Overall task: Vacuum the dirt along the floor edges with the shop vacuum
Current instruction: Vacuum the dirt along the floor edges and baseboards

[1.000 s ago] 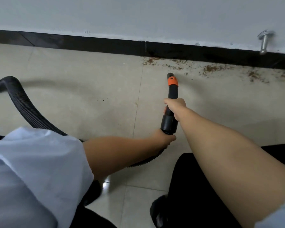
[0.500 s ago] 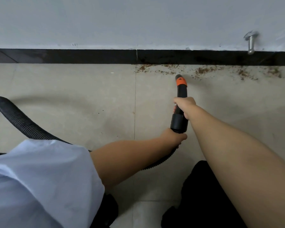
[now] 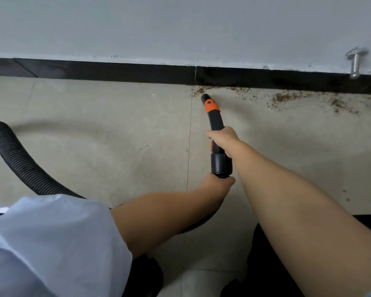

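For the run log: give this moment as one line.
right hand grips nozzle | left hand holds hose end | tip near dirt by baseboard

Bare floor (image 3: 94, 136) lies open left of the nozzle (image 3: 210, 106). Ahead, the black skirting (image 3: 116, 71) blocks the way, a metal doorstop (image 3: 355, 63) juts out at right, and the hose (image 3: 19, 159) loops across the left.

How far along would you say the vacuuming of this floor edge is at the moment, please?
Done: the floor along the black skirting board left of the tile joint looks free of dirt. In hand: the right hand and left hand grip the vacuum nozzle, its tip at the first brown dirt. Left: the trail of dirt rightwards, past the metal door stop.
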{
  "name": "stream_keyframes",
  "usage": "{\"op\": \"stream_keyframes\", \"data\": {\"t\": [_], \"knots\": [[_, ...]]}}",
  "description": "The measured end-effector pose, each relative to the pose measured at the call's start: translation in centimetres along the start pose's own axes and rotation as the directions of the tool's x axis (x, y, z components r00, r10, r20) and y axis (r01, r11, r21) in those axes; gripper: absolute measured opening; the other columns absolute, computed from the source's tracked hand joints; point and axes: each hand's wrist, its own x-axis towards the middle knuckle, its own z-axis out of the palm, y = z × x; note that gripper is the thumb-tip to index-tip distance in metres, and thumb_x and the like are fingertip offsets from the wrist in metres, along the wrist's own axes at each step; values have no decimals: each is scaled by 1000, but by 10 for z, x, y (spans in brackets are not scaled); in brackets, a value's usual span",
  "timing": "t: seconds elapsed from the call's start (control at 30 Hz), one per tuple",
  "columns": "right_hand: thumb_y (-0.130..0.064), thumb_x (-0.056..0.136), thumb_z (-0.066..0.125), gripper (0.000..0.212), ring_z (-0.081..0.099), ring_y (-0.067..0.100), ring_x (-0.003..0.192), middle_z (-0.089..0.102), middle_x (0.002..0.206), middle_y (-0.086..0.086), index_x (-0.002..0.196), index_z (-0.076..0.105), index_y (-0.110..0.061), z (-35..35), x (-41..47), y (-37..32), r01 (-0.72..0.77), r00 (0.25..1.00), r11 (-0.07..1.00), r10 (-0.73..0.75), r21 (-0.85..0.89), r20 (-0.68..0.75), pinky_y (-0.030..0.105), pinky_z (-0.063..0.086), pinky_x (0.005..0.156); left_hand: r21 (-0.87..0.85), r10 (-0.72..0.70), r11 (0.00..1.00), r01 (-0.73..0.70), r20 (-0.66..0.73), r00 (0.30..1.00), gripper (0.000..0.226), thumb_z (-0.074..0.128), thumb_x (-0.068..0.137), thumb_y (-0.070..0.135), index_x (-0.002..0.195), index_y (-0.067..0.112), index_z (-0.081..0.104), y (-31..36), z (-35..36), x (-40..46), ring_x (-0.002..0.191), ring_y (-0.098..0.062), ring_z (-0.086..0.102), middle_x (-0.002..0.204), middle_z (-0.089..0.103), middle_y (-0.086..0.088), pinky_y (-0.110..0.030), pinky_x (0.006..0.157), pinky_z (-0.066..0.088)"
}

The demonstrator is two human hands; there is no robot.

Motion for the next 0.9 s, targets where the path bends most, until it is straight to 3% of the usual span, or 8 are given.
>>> {"op": "stream_keyframes", "data": {"t": [0.23, 0.4, 0.53, 0.63, 0.73, 0.9], "knots": [[-7, 82, 55, 10, 51, 19, 46, 55, 59, 8, 79, 46, -10, -42, -2, 16, -62, 987, 997, 69, 52, -148, 24, 43, 48, 57, 53, 996, -63, 160, 986, 18, 62, 81, 13, 96, 16, 53, 3, 28, -7, 62, -16, 48, 75, 51, -3, -25, 58, 43], [-6, 84, 56, 14, 51, 19, 48, 54, 62, 8, 96, 48, -4, -73, 9, 20, -91, 968, 985, 122, 147, -217, 25, 43, 47, 141, -3, 990, -31, 235, 972, 15, 59, 83, 11, 80, 20, 47, 26, 44, -3, 58, -16, 46, 70, 49, -2, -24, 56, 41], [-3, 84, 55, 9, 48, 20, 46, 52, 62, 9, 89, 48, -4, -78, 18, 9, -74, 974, 981, 110, 178, -200, 27, 44, 47, 100, 17, 994, -39, 211, 977, 13, 60, 84, 10, 84, 19, 49, 37, 48, 2, 58, -16, 46, 70, 49, -3, -24, 56, 41], [-2, 82, 55, 9, 48, 21, 46, 52, 60, 9, 86, 48, -5, -65, 19, 6, -57, 985, 989, 78, 138, -153, 27, 45, 47, 49, 8, 999, -16, 163, 987, 17, 59, 84, 9, 97, 13, 50, 32, 44, 5, 59, -15, 46, 71, 48, -3, -25, 57, 42], [-4, 81, 55, 10, 49, 20, 45, 53, 59, 9, 83, 46, -9, -45, 18, 3, -29, 995, 997, 37, 77, -93, 24, 44, 45, 19, 6, 1000, -7, 92, 996, 16, 60, 82, 10, 96, 13, 51, 23, 36, 8, 60, -16, 47, 74, 51, -4, -27, 62, 44], [-8, 81, 55, 16, 52, 18, 44, 56, 57, 6, 96, 48, -8, -18, 17, 0, 8, 1000, 1000, -8, 11, -12, 24, 46, 50, -19, -7, 1000, 7, 7, 1000, 16, 58, 83, 14, 97, 13, 53, 12, 21, 8, 61, -16, 48, 78, 53, -6, -26, 62, 43]]}}
